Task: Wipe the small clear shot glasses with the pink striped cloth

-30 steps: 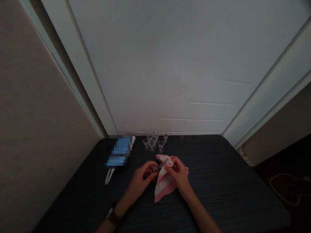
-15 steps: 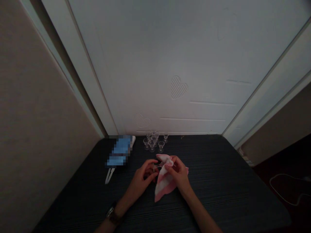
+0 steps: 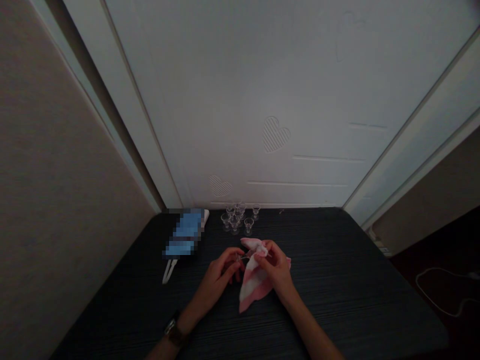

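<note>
Fingers of my left hand (image 3: pixel 225 267) close around a small clear stemmed glass (image 3: pixel 240 258), held sideways above the table. Part of the glass is hidden by the fingers and by cloth. A pink and white cloth (image 3: pixel 255 285) is pinched in my right hand (image 3: pixel 276 265), bunched at the glass's right end, with a loose corner hanging down toward me. Beyond both hands, several similar small glasses (image 3: pixel 234 223) stand upright in a cluster, one of them (image 3: pixel 248 226) a little nearer to the cloth.
The dark table (image 3: pixel 337 280) reaches back to a white panel (image 3: pixel 240 100) with raised hearts. At the left rear lies a blurred blue-screened device (image 3: pixel 185 235) with a white strap or stand (image 3: pixel 169 271). A white cable (image 3: pixel 431 271) lies off the table at right.
My left fingers have shifted slightly around the glass, turning it a little. The cloth and my right hand stay almost in the same place.
</note>
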{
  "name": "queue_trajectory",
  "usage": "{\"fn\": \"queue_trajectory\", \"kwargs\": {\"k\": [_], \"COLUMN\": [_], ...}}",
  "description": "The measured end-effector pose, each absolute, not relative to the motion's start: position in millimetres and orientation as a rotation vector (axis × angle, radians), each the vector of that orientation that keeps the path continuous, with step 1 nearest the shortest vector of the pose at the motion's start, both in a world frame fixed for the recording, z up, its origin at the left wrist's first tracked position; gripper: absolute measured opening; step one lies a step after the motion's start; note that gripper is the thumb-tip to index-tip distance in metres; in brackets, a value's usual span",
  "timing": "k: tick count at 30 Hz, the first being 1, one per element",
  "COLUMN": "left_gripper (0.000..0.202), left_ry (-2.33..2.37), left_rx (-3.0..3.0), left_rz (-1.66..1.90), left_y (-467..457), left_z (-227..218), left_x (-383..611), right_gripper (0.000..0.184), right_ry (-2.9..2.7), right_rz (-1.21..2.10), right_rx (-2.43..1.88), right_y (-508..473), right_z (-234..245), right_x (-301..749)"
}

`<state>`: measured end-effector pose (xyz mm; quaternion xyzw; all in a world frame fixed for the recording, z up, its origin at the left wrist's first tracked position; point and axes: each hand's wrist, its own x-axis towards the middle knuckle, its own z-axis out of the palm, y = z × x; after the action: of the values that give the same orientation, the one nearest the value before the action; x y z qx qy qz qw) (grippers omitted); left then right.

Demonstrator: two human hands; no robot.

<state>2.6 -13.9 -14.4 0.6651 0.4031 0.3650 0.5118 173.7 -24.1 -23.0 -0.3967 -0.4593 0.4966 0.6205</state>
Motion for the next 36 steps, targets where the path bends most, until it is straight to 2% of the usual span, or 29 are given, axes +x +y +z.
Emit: {"fn": "queue_trajectory", "kwargs": {"k": [36], "left_gripper": [0.026], "left_ry": [1.014], "left_rx": [1.618], "left_rz": [0.863], "left_y": [-13.2], "left_z": [-17.1], "left_x": [1.9], "right_gripper": [0.017], "right_ry": [-1.088], "right_rz": [1.134], "right_rx": [-0.890], "right_y": [-21.7], "right_z": [-26.0], "right_x": [175.0]}}
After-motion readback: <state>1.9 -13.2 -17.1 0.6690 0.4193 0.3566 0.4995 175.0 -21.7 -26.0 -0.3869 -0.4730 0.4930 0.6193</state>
